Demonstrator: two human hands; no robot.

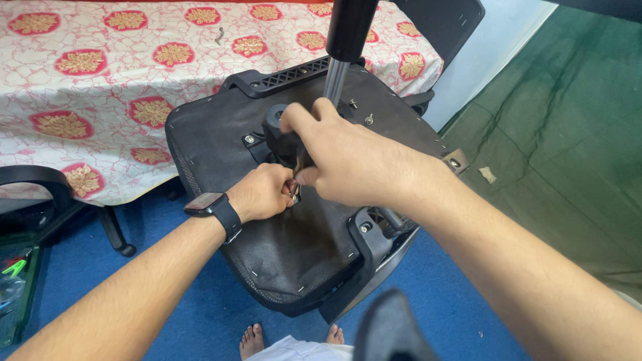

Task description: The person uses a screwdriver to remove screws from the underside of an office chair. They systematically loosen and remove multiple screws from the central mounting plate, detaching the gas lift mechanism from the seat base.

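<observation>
A: What are the hands doing?

B: The left hand is curled shut at the middle of the upturned chair seat, fingertips pinching a small metal part I can't make out. The right hand sits just at its two o'clock, touching it, fingers closed around the black mechanism plate bolted to the seat's underside.

A: And the seat itself?

B: It lies bottom-up, its black fabric lining stapled along the edges, filling the centre of the view. At twelve o'clock from the hands the gas-lift column rises from the mechanism, silver shaft below, black sleeve above.

A: Anything on the wrist?

B: A black smartwatch at eight o'clock from the left hand.

A: Further out?

B: A black armrest bracket at four o'clock, with a bolt head in it. Loose screws stand up from the seat at one o'clock. Beyond, from ten to twelve o'clock, a bed with a white, red-patterned cover. Blue floor lies beneath, green matting at three o'clock, and the person's bare feet at six o'clock.
</observation>
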